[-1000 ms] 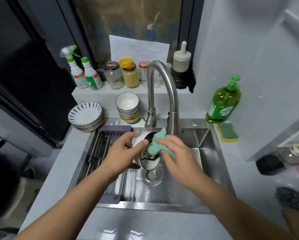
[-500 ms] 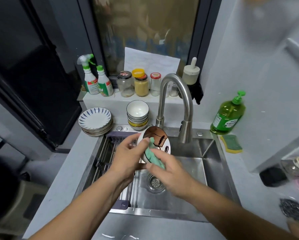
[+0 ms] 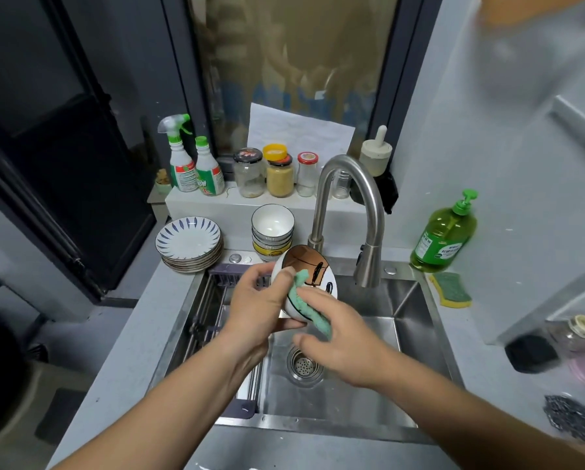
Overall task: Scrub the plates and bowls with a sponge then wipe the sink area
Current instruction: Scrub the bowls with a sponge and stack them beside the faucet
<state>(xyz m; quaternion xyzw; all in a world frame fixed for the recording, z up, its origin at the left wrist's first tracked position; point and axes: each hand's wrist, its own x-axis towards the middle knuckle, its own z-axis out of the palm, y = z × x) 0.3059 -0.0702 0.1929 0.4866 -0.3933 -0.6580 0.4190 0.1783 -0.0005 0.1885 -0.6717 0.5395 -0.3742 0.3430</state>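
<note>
L hand (image 3: 253, 310) is holding the bowl (image 3: 313, 266) tilted above the sink (image 3: 386, 351), grip curled round its rim; R hand (image 3: 345, 340) grip is pinching the sponge (image 3: 309, 308) against the bowl's inside; probably best pressing firmly, circling, rotating bowl btwn strokes.

Basin (image 3: 379, 378) right side free, faucet (image 3: 358, 212) overhead — bowl stack (image 3: 272, 232) behind

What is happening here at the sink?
A person is washing dishes over the steel sink. The left hand holds a patterned bowl tilted on its side, and the right hand rubs a teal sponge against its inside. A stack of plates and a stack of bowls stand on the counter behind the sink. No water is visibly running from the faucet.
</note>
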